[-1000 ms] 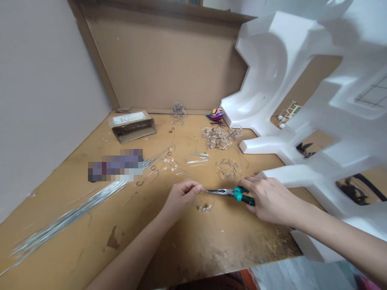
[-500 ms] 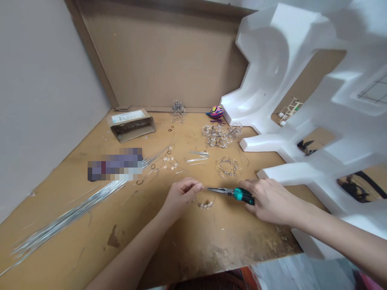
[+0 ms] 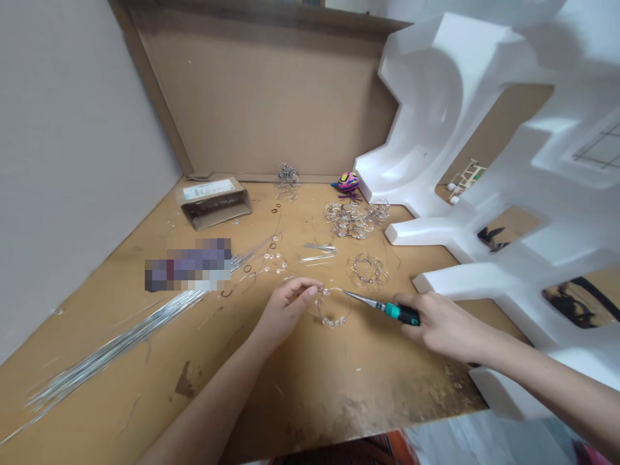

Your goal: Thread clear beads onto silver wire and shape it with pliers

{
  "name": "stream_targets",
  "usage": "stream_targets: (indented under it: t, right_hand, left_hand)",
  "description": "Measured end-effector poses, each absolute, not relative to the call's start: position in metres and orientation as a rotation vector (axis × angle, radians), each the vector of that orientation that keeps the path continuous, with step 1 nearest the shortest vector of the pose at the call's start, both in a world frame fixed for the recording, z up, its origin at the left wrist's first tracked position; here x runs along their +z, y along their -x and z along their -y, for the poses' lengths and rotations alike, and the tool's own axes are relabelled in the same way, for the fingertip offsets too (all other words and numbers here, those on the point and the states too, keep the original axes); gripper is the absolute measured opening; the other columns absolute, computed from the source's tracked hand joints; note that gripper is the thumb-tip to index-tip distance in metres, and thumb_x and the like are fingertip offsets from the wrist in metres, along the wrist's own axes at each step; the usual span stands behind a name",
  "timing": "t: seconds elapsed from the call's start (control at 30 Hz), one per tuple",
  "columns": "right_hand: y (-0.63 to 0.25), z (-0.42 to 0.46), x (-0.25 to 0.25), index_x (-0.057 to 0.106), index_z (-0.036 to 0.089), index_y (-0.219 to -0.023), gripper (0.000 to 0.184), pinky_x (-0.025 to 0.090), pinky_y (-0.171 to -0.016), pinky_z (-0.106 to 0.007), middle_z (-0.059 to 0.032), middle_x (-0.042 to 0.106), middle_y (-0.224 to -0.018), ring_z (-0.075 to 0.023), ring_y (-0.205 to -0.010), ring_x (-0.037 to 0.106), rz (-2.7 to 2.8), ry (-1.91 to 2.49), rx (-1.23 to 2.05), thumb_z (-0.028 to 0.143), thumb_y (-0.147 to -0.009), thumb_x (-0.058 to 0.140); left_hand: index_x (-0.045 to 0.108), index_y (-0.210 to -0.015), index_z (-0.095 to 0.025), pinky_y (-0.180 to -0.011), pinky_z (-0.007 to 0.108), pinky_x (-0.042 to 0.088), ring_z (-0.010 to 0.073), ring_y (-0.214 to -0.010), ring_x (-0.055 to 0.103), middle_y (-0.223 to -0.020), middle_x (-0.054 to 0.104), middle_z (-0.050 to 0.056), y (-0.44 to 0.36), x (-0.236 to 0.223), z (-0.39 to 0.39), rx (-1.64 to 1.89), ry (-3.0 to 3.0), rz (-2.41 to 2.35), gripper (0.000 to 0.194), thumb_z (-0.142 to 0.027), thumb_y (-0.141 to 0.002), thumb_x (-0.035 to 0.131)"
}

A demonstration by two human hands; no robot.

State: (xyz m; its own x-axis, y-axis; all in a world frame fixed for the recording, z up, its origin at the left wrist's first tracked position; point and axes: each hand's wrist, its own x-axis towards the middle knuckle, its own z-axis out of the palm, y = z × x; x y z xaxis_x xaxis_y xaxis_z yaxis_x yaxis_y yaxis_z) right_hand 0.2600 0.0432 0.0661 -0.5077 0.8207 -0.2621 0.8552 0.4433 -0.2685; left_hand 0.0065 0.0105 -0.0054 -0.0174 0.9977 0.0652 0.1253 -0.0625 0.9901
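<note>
Between the thumb and fingers of my left hand (image 3: 294, 309) is pinched a thin wire ring (image 3: 351, 306) strung with several clear beads. Most of the beads hang at the ring's lower side, and a few sit near my fingertips. My right hand (image 3: 433, 319) is wrapped around the green-and-black handles of long-nose pliers (image 3: 382, 305). The pliers' tip points left and meets the ring's upper right side; whether the jaws grip the wire is too small to tell. Just beyond lies a beaded wire piece (image 3: 367, 271) on the table.
A bundle of long straight wires (image 3: 130, 342) lies at left beside a blurred-out object (image 3: 188, 265). Short cut wires (image 3: 317, 252) and loose beads (image 3: 275, 262) lie mid-table. Farther back are a cardboard box (image 3: 216, 203) and wire pieces (image 3: 351, 219). White foam packing (image 3: 455, 281) borders the right.
My right hand has moved the pliers right and slightly down, away from my left fingertips, with the tip now higher than the handles. Some beads now show near my left fingers.
</note>
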Motion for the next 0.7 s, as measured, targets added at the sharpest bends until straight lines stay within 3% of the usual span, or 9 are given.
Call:
stream_targets:
  t: [0.4, 0.5, 0.6, 0.7]
  right_hand:
    - [-0.264, -0.035, 0.044, 0.042, 0.020, -0.068, 0.003, 0.027, -0.048, -0.022, 0.0051, 0.037, -0.058, -0.0100, -0.054, 0.036, -2.528, -1.629, -1.117, 0.018, -0.070, 0.041]
    - [-0.261, -0.031, 0.039, 0.046, 0.019, -0.070, 0.003, 0.029, -0.050, -0.022, 0.0043, 0.043, -0.059, -0.0114, -0.056, 0.041, -2.540, -1.633, -1.083, 0.018, -0.070, 0.043]
    - [-0.259, -0.029, 0.034, 0.052, 0.020, -0.079, 0.013, 0.033, -0.056, -0.023, 0.0021, 0.053, -0.066, -0.0144, -0.062, 0.049, -2.567, -1.642, -1.037, 0.018, -0.068, 0.045]
    - [-0.259, -0.026, 0.030, 0.056, 0.020, -0.083, 0.018, 0.036, -0.059, -0.025, 0.0002, 0.057, -0.069, -0.0170, -0.067, 0.052, -2.576, -1.651, -1.003, 0.020, -0.067, 0.046]
  left_hand:
    - [0.065, -0.089, -0.019, -0.095, 0.034, 0.034, 0.0206, -0.104, 0.053, -0.102, 0.066, 0.005, -0.017, -0.005, -0.006, 1.225, -1.218, -1.174, 0.027, -0.038, -0.081, 0.048]
    - [0.062, -0.079, -0.018, -0.089, 0.032, 0.037, 0.0182, -0.091, 0.055, -0.085, 0.065, 0.005, -0.019, -0.009, -0.006, 1.310, -1.223, -1.187, 0.027, -0.037, -0.084, 0.044]
    - [0.055, -0.071, -0.018, -0.078, 0.027, 0.040, 0.0143, -0.073, 0.052, -0.063, 0.054, 0.000, -0.020, -0.014, -0.006, 1.387, -1.181, -1.178, 0.027, -0.037, -0.085, 0.042]
    - [0.050, -0.067, -0.019, -0.070, 0.023, 0.038, 0.0116, -0.066, 0.048, -0.060, 0.045, -0.003, -0.020, -0.016, -0.006, 1.371, -1.175, -1.183, 0.027, -0.037, -0.085, 0.041]
